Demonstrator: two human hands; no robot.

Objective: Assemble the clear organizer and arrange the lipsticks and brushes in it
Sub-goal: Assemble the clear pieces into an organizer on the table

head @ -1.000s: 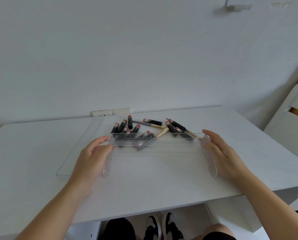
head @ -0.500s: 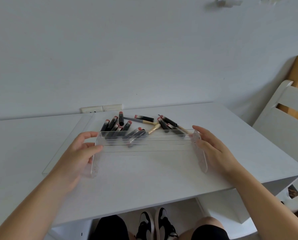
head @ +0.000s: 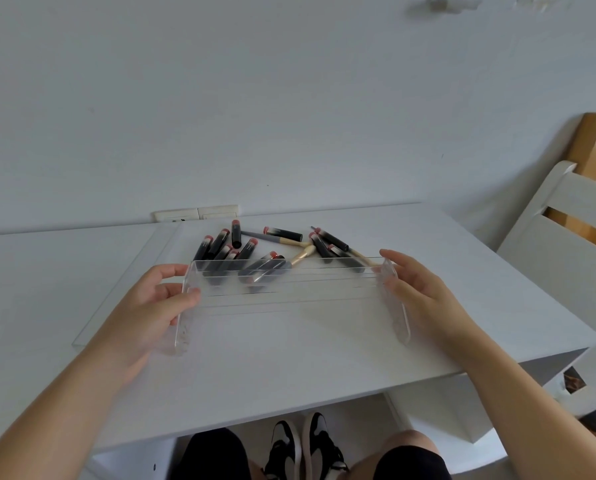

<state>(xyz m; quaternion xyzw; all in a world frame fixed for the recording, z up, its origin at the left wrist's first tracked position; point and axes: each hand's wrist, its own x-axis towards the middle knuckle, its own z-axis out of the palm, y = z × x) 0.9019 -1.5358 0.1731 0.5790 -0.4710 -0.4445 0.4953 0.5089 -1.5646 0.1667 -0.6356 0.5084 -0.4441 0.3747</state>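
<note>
Left hand (head: 158, 303) and right hand (head: 424, 292) gripping clear organizer (head: 289, 296) ends, lipsticks (head: 227, 251) just behind

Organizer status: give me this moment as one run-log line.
left hand: on left end panel | right hand: on right end panel | clear organizer: on white table, empty | lipsticks, brushes: loose behind it

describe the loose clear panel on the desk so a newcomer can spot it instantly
Start at the white desk and find the clear organizer frame held between the left hand and right hand. Left of it, a flat clear panel lies on the desk, running from near the wall socket toward the front. Unlike the frame, it lies flat and untouched.
</note>
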